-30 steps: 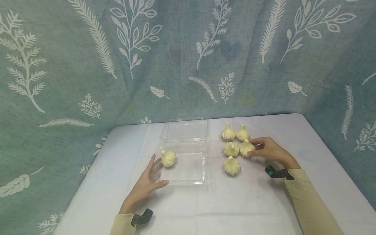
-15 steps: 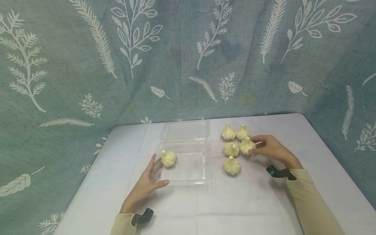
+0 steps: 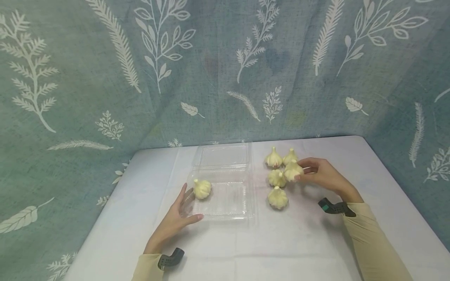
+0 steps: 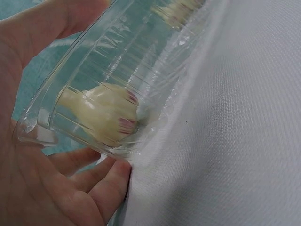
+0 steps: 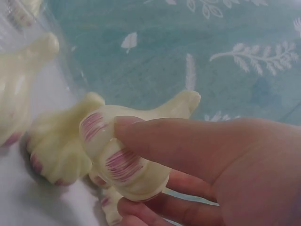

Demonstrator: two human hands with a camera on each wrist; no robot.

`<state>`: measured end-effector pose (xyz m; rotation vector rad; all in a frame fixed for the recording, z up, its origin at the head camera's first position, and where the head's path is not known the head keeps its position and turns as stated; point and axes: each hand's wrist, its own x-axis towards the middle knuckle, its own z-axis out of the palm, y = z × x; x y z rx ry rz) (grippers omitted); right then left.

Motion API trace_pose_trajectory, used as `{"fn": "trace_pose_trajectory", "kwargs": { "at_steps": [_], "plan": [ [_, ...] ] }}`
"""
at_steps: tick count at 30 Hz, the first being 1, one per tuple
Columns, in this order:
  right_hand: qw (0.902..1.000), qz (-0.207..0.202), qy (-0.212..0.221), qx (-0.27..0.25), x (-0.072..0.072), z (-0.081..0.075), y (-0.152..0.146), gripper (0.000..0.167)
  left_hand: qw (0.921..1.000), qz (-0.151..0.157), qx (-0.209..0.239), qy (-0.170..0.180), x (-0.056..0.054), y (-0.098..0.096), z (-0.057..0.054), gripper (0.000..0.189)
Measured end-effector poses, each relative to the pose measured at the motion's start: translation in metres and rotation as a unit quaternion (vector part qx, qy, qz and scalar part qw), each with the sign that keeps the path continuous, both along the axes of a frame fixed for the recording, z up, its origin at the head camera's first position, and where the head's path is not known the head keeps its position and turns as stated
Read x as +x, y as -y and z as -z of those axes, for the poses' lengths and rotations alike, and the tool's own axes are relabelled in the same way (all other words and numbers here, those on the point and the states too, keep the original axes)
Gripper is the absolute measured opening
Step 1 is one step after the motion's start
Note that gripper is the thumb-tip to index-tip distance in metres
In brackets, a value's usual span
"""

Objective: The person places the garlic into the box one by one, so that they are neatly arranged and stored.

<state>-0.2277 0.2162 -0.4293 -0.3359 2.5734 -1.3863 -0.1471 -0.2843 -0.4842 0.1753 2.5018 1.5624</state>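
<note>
In the head view my right hand (image 3: 321, 174) pinches a garlic bulb (image 3: 293, 171) between thumb and fingers, raised close over the other bulbs. The right wrist view shows the purple-streaked cloves of this garlic bulb (image 5: 127, 157), its stem tilted up to the right. My left hand (image 3: 174, 220) spans the left front corner of a clear plastic clamshell container (image 3: 225, 216), thumb at its front edge and fingers along the left side. Inside it, one garlic bulb (image 3: 202, 189) lies at the left; the left wrist view shows that garlic bulb (image 4: 106, 113) through the wall.
Several garlic bulbs (image 3: 277, 198) stand on the white tablecloth (image 3: 281, 242) to the right of the container. The container's lid (image 3: 224, 155) lies folded back behind it. A leaf-patterned curtain (image 3: 218, 78) hangs along the back and sides.
My right hand has raised its garlic bulb off the cloth and moved it slightly up and left, so that it overlaps the bulb behind. The left hand stays at the container.
</note>
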Motion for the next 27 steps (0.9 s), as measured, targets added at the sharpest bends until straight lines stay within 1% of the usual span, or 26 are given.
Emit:
{"fn": "trace_pose_trajectory", "kwargs": {
  "at_steps": [4, 13, 19, 22, 27],
  "plan": [
    [1.0000, 0.003, 0.000, -0.004, 0.002, -0.006, 0.005, 0.065, 1.0000, 0.001, 0.006, 0.001, 0.001, 0.000, -0.002, 0.122],
    [0.9999, 0.004, -0.010, -0.005, 0.006, -0.014, 0.012, 0.069, 1.0000, -0.004, 0.007, 0.005, 0.001, 0.001, -0.001, 0.123],
    [0.9998, 0.000, -0.015, -0.011, 0.009, -0.021, 0.017, 0.068, 0.9999, -0.008, 0.006, 0.009, 0.002, 0.000, -0.002, 0.123],
    [0.9998, -0.001, -0.014, -0.015, 0.012, -0.026, 0.021, 0.067, 0.9999, -0.004, 0.009, 0.012, 0.002, -0.001, -0.003, 0.123],
    [0.9994, -0.004, -0.019, -0.029, 0.017, -0.034, 0.031, 0.066, 0.9997, 0.002, 0.023, 0.005, 0.002, 0.001, -0.004, 0.122]
  ]
}}
